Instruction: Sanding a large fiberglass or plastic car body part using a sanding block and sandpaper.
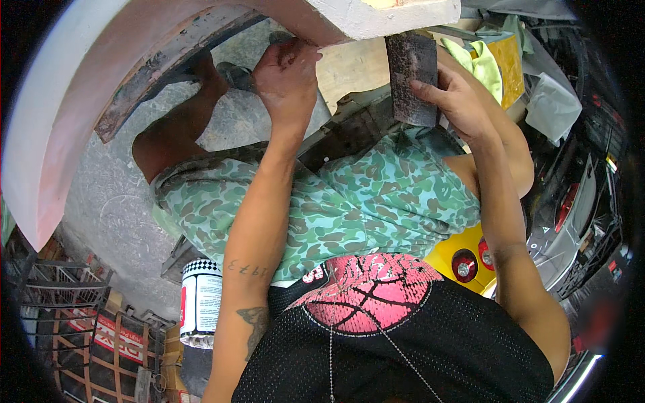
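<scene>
My left hand (pixel 285 84) is raised at the underside of a curved white, pinkish-edged panel (pixel 388 12), its fingers curled against or just below the lower edge; what they hold, if anything, is hidden. My right hand (pixel 450 101) grips a dark, rectangular, speckled abrasive pad (pixel 411 70) upright, just below the panel's right part, with the thumb across its face.
Beneath are a concrete floor (pixel 121 201), a pale board (pixel 346 67) and a dark metal part (pixel 329 138). A green cloth (pixel 487 70) lies at upper right, near a plastic bag (pixel 551 107). A paint can (pixel 200 302), crates (pixel 64 292) and yellow piece with lamps (pixel 463 238) surround my seated body.
</scene>
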`<state>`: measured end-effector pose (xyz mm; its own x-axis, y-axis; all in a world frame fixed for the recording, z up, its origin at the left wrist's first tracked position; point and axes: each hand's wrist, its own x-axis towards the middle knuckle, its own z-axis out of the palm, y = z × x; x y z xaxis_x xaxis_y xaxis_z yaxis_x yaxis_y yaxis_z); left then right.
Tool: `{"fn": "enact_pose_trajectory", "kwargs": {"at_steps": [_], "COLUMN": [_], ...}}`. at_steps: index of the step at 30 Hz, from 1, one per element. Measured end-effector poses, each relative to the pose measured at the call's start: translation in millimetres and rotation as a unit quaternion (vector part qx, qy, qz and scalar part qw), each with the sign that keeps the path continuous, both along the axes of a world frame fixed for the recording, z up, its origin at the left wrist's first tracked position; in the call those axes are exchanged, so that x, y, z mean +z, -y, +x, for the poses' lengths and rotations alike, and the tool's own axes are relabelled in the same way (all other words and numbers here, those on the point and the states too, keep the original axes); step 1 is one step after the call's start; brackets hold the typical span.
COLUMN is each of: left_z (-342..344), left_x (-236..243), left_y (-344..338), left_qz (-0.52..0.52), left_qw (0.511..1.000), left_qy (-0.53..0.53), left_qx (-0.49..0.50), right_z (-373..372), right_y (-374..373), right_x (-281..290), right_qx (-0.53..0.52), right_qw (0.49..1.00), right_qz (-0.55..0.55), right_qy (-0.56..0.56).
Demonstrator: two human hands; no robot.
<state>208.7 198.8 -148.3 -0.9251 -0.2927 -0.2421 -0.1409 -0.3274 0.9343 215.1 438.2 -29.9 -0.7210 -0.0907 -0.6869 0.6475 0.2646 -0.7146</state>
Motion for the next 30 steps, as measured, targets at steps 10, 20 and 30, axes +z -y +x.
{"fn": "enact_pose_trajectory", "kwargs": {"at_steps": [10, 20, 30], "left_z": [-2, -1, 1], "left_x": [6, 14, 17], "left_y": [-5, 9, 10], "left_qz": [-0.051, -0.065, -0.095], "left_qw": [0.999, 0.996, 0.993], "left_qy": [-0.003, 0.042, 0.055], "left_qx": [0.007, -0.038, -0.047], "right_z": [0, -18, -88], "right_y": [-4, -53, -267], "right_x": [-4, 27, 9], "right_qx": [0.007, -0.068, 0.157], "right_qw": [1.0, 0.997, 0.73], "right_qz": [0.001, -0.01, 0.657], "right_qy": [-0.014, 0.021, -0.107]}}
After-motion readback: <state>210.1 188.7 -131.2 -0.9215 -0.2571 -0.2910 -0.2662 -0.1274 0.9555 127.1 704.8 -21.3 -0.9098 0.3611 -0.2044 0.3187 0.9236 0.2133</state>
